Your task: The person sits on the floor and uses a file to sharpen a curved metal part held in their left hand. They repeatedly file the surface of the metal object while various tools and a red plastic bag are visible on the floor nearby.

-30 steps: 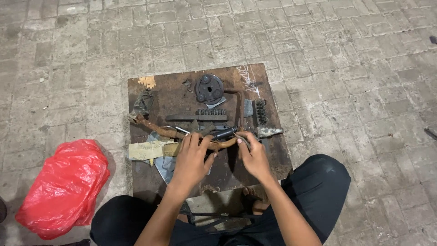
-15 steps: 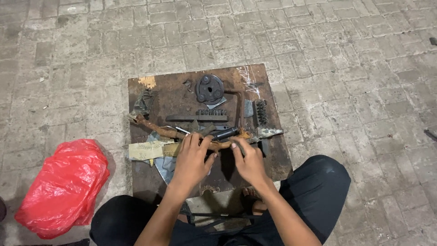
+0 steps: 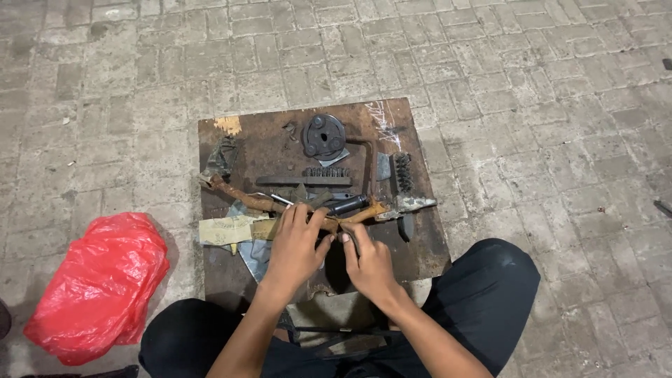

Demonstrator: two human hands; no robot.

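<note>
A long, bent rusty bar [image 3: 241, 197] lies across a brown board [image 3: 266, 143] in front of my knees. My left hand [image 3: 297, 245] is wrapped over the middle of the bar. Just to its right, my right hand [image 3: 367, 264] pinches the same bar with thumb and forefinger. If anything small is between those fingers, it is hidden. A black-handled tool [image 3: 348, 204] lies just beyond my fingers. A grey metal fitting [image 3: 409, 205] sits at the bar's right end.
Farther back on the board are a round black disc [image 3: 324, 134], a flat strip with a row of small bits [image 3: 301, 180] and a toothed metal piece [image 3: 402, 171]. A pale paper strip [image 3: 224, 229] hangs over its left edge. A red plastic bag [image 3: 98, 287] sits on the brick paving at left.
My right hand has slid left and back toward me along the bar, closing up to my left hand. The left hand and the bar have stayed in place.
</note>
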